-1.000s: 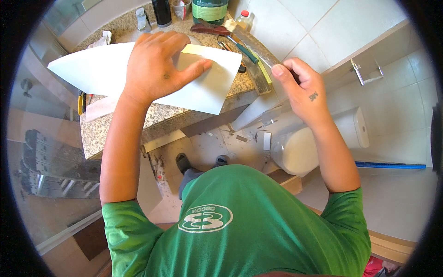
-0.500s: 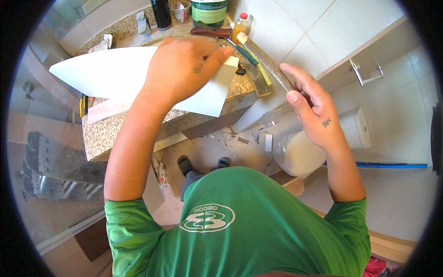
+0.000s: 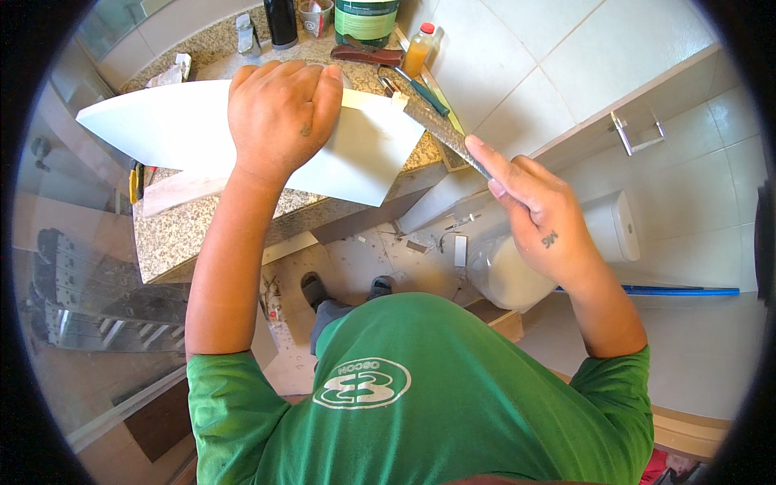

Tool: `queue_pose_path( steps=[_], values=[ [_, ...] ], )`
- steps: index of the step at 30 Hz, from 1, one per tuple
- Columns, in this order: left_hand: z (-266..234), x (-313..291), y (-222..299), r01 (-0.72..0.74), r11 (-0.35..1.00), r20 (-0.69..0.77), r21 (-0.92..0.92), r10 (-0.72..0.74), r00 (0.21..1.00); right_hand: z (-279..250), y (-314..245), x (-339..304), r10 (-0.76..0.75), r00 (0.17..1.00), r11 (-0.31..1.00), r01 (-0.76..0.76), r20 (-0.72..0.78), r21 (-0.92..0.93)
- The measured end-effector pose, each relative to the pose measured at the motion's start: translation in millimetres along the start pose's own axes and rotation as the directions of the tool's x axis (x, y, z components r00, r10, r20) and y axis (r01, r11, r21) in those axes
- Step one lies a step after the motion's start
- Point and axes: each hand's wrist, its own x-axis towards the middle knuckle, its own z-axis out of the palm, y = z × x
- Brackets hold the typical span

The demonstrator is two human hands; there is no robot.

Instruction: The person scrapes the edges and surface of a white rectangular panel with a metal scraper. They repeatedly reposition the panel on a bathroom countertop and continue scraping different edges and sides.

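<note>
My left hand [image 3: 283, 117] is closed over the far edge of a white board [image 3: 347, 166], with its fingertips hidden behind the edge. The board has a pointed left end and is tilted over the granite counter [image 3: 182, 242]. A yellowish band runs along its far edge, right of my fist. In my right hand [image 3: 541, 206] is a long, narrow, rough grey strip [image 3: 440, 129], file-like in shape, held between thumb and fingers with the forefinger stretched along it. A cream-coloured lump covers the strip's tip, which meets the board's far right corner.
On the counter stand a green bucket [image 3: 365, 23], a black bottle [image 3: 281, 24] and an orange bottle with a red cap [image 3: 420, 48]. A green-handled tool [image 3: 428, 95] lies nearby. A pale wood strip [image 3: 184, 192] rests under the board. A toilet [image 3: 517, 271] stands right.
My left hand has shifted left along the board's edge and closed into a fist. My right hand has brought the strip down and left, its tip now at the board's edge.
</note>
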Motion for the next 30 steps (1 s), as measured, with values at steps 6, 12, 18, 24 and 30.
queue_pose_path(
  steps=[6, 12, 18, 24, 30],
  values=[
    [2, 0, 1, 0.0, 1.0, -0.018, -0.026, -0.001, 1.0, 7, -9, 17, 0.032, 0.999, 0.999, -0.032, 0.022, 0.04],
    [0, -3, 1, -0.005, 1.0, -0.018, -0.024, 0.005, 1.0, -4, -12, 23, 0.032, 0.998, 0.999, -0.029, 0.059, -0.043],
    [1, -4, -2, -0.024, 0.999, -0.029, -0.046, 0.023, 0.999, 7, -19, 10, 0.036, 0.998, 0.998, -0.038, 0.045, 0.052],
    [-1, -7, -2, -0.06, 0.998, -0.078, -0.037, 0.057, 0.995, 6, -9, 39, -0.062, 0.998, 0.998, 0.062, -0.025, 0.006],
    [-5, -13, -3, -0.07, 0.996, -0.084, -0.046, 0.066, 0.994, -6, -21, -6, 0.075, 0.993, 0.991, -0.084, 0.094, 0.1]
  ],
)
